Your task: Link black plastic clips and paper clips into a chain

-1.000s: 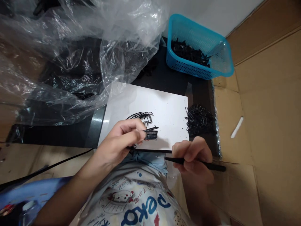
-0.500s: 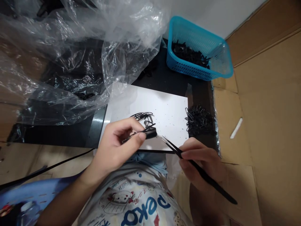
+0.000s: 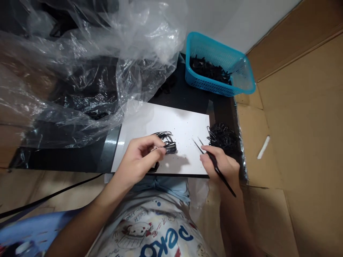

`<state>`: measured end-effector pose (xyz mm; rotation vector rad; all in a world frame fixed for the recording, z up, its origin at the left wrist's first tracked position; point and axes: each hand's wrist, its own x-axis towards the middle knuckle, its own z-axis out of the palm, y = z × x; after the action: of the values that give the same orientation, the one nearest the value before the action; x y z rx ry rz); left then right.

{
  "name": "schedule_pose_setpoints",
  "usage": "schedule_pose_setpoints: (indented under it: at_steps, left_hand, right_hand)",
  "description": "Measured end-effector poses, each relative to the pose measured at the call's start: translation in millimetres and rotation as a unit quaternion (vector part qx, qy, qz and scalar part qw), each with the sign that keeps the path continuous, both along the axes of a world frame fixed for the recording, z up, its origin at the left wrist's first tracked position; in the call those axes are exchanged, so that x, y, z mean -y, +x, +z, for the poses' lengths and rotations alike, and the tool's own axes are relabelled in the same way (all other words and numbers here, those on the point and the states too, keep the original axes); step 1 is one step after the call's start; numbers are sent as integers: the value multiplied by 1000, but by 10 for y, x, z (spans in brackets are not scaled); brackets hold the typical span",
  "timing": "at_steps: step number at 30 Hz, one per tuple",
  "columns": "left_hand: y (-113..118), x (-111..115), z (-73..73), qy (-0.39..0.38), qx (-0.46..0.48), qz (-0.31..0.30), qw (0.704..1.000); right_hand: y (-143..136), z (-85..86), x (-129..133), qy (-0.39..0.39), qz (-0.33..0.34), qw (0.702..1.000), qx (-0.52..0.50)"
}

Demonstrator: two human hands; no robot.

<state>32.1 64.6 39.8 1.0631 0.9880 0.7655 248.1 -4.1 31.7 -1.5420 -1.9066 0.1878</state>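
A small black part (image 3: 170,148) is pinched between thumb and fingers of my left hand (image 3: 142,153), above a white sheet (image 3: 182,125). Thin black loops (image 3: 164,134) lie on the sheet just behind that hand. My right hand (image 3: 221,162) grips black tweezers (image 3: 216,167), their two tips apart and pointing up and left over the sheet's right side. Beyond the tips sits a heap of black loop-shaped pieces (image 3: 223,137) at the sheet's right edge. Dark specks dot the sheet.
A blue basket (image 3: 214,91) holding black pieces stands at the back right. Crumpled clear plastic (image 3: 144,46) covers the back left of the black table (image 3: 80,157). Cardboard (image 3: 302,125) lines the right side. A blue plastic object (image 3: 40,228) is at the lower left.
My right hand and the tweezers have moved up and away from the part in my left hand, toward the black heap. The camera view has shifted slightly.
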Motion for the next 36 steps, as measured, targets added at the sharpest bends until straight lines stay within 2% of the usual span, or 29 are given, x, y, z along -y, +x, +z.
schedule_pose_setpoints:
  at_steps: [3,6,8,10,11,13,14,15,16,18,20,23,27,29,32,36]
  left_hand:
    - [-33,7,2,-29,45,-7,999]
    - [-73,-4,40,-42,53,-13,998]
    - [-113,-27,84,-43,54,-40,997]
    - [-164,-58,138,-36,54,-78,995]
    - [-193,-75,169,-29,53,-95,994]
    - [-254,-110,235,-12,44,-115,992]
    - [-286,-128,269,-5,38,-118,992]
    - [-320,-147,302,4,32,-121,992]
    - [-356,-166,332,14,24,-121,992]
    - [-441,-202,382,42,7,-110,993]
    - [-542,-226,417,71,-15,-89,993]
    - [-691,-227,455,104,-55,-51,992]
    - [-795,-184,480,108,-89,-21,990]
    - [-788,-161,471,98,-83,-22,991]
    - [-708,-131,443,108,-62,-30,992]
    - [-539,-112,427,172,-101,-80,977]
  right_hand:
    - [79,-117,-141,-1,-10,992,130]
    - [117,-161,-252,-52,20,959,278]
    - [124,-152,-308,-90,46,940,325]
    - [103,-128,-359,-103,50,942,317]
    - [73,-115,-388,-98,43,953,282]
    - [-39,-89,-455,-57,46,989,132]
    - [-122,-77,-494,-43,73,996,35]
    - [-216,-65,-536,-30,121,990,-62]
    - [-314,-53,-579,-45,191,972,-133]
    - [-490,-27,-653,-92,322,923,-191]
    - [-598,5,-695,-120,367,886,-255]
    - [-624,68,-684,-118,328,866,-359]
    - [-593,162,-623,-117,306,867,-376]
    - [-607,188,-606,-165,306,843,-411]
    - [-652,187,-599,-271,297,787,-469]
    - [-675,155,-595,-349,274,737,-510]
